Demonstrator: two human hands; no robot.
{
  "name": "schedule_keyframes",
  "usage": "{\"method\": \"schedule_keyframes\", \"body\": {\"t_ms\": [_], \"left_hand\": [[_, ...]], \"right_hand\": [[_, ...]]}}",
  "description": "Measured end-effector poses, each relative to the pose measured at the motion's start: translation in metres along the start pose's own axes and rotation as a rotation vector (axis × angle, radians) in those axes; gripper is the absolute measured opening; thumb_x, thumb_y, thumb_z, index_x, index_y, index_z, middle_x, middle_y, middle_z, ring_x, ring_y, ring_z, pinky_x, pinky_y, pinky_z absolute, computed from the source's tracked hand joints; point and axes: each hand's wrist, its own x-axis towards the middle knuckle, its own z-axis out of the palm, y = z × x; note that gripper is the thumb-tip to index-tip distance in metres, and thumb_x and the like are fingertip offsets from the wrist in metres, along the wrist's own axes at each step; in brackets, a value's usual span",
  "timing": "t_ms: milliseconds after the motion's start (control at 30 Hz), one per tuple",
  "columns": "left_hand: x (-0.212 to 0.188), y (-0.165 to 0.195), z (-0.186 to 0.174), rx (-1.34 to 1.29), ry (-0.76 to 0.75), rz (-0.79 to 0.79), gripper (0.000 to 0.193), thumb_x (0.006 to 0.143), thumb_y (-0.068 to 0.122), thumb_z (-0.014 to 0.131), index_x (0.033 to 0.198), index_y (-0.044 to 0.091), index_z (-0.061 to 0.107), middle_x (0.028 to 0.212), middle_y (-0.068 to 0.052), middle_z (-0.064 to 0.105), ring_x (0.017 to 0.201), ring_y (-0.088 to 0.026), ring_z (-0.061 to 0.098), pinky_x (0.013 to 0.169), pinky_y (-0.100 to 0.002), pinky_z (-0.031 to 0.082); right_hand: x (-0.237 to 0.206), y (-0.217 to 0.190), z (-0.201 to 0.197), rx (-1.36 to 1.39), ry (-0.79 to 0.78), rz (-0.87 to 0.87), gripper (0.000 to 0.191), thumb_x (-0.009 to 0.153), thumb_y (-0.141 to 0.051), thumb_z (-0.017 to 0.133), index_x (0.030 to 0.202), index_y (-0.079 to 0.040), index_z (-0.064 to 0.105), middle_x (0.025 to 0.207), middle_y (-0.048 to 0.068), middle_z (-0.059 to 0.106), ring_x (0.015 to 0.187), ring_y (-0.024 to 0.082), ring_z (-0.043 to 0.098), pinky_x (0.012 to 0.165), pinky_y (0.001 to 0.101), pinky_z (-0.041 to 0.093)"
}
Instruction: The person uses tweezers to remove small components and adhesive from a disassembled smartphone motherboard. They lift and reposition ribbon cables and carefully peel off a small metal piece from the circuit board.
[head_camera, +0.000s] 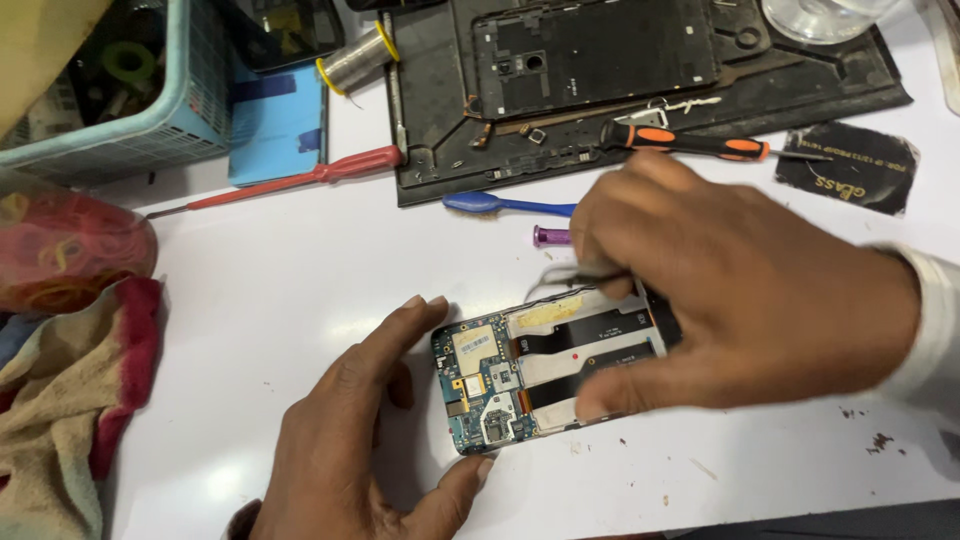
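An opened phone (520, 375) lies on the white table, its blue circuit board and black flex cables exposed. My left hand (350, 450) braces its left end, with the index finger along the top corner and the thumb at the bottom corner. My right hand (730, 300) hovers over the phone's right half and pinches metal tweezers (570, 278), whose tips point left over the phone's upper edge. The phone's right end is hidden under that hand.
A black work mat (830, 80) at the back carries a phone frame (595, 50) and an orange-and-black screwdriver (690, 142). A red screwdriver (300, 180), blue spudger (500, 205), purple bit (550, 236), solder spool (358, 60), blue basket (130, 130) and cloth (60, 400) lie around.
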Motion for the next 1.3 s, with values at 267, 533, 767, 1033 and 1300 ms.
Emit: {"method": "schedule_keyframes", "body": {"t_ms": [267, 533, 767, 1033, 1300], "left_hand": [[0.003, -0.019, 0.017, -0.062, 0.017, -0.014, 0.093, 0.067, 0.025, 0.088, 0.145, -0.001, 0.047, 0.129, -0.017, 0.072, 0.089, -0.019, 0.068, 0.071, -0.031, 0.059], [0.007, -0.025, 0.025, -0.037, 0.007, -0.079, 0.089, 0.067, 0.023, 0.089, 0.144, 0.002, 0.05, 0.114, -0.014, 0.07, 0.085, -0.016, 0.068, 0.072, -0.032, 0.057], [0.023, 0.026, -0.003, -0.59, 0.141, -0.301, 0.053, 0.088, 0.016, 0.077, 0.133, -0.003, 0.057, 0.098, -0.003, 0.062, 0.079, -0.007, 0.057, 0.062, -0.022, 0.051], [0.076, -0.02, -0.013, -0.927, -0.22, -0.383, 0.041, 0.098, 0.026, 0.056, 0.117, -0.008, 0.069, 0.073, -0.005, 0.069, 0.055, -0.01, 0.062, 0.045, -0.023, 0.05], [0.072, -0.004, -0.016, -0.985, -0.352, -0.348, 0.039, 0.096, 0.013, 0.057, 0.123, -0.013, 0.067, 0.089, -0.012, 0.075, 0.068, -0.012, 0.07, 0.052, -0.024, 0.054]], "right_hand": [[-0.009, 0.011, 0.032, -0.048, 0.148, -0.363, 0.07, 0.066, -0.054, 0.085, 0.105, -0.005, 0.052, 0.131, 0.019, 0.057, 0.12, 0.035, 0.051, 0.092, 0.0464, 0.037], [-0.005, 0.014, 0.039, -0.019, 0.113, -0.323, 0.058, 0.067, -0.042, 0.085, 0.1, -0.007, 0.053, 0.128, 0.016, 0.06, 0.109, 0.031, 0.054, 0.087, 0.0444, 0.039], [-0.01, -0.014, 0.007, -0.055, 0.207, -0.322, 0.059, 0.062, -0.039, 0.088, 0.093, -0.007, 0.048, 0.126, 0.017, 0.059, 0.111, 0.033, 0.053, 0.091, 0.0477, 0.04], [-0.008, -0.005, 0.013, -0.032, 0.311, -0.136, 0.069, 0.057, -0.04, 0.093, 0.095, -0.007, 0.044, 0.125, 0.018, 0.056, 0.108, 0.03, 0.056, 0.086, 0.0399, 0.05], [-0.024, 0.009, 0.022, 0.021, 0.29, 0.006, 0.072, 0.059, -0.041, 0.093, 0.099, -0.005, 0.045, 0.131, 0.02, 0.052, 0.105, 0.022, 0.067, 0.075, 0.0303, 0.055]]}}
